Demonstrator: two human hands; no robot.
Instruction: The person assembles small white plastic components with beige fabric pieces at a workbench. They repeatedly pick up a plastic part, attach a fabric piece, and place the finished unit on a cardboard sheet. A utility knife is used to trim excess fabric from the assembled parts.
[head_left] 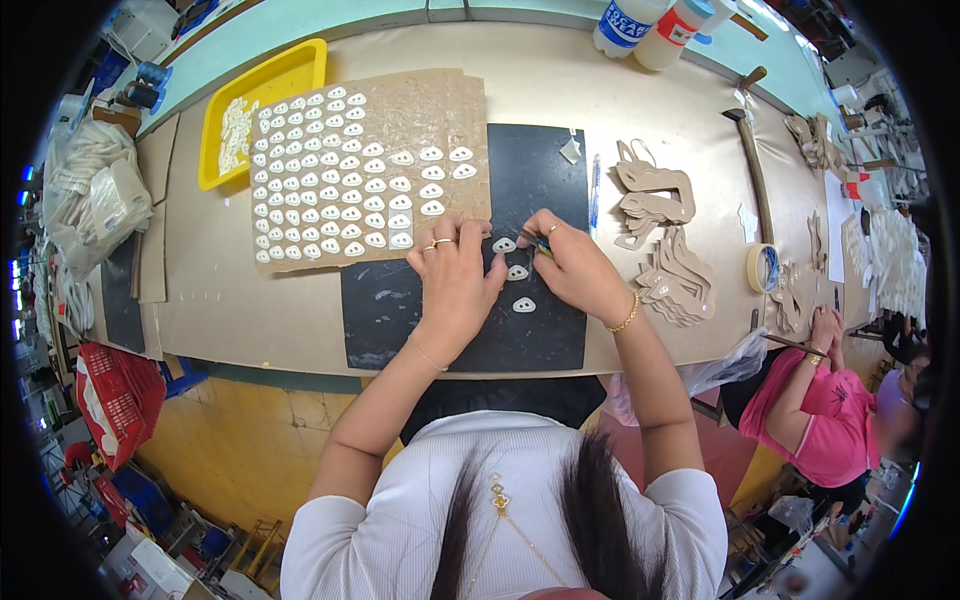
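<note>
The right hand (pixel 575 268) pinched a slim tool (pixel 538 243); the grip of the left hand (pixel 452 280) I couldn't tell. Between them, twelve o'clock of two others (pixel 520 272), a white piece (pixel 504 244) could skid if the tool slipped.

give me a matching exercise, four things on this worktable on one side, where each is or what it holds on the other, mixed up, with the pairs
1. Yellow plastic tray
2. Brown cardboard sheet
3. Slim dark tool with green
4. Blue-and-white pen

A. Held in the right hand
B. Bears rows of white two-holed pieces
C. Lies along the right edge of the black mat
D. Contains a heap of small white bits

Pairs: 1-D, 2-B, 3-A, 4-C
</note>
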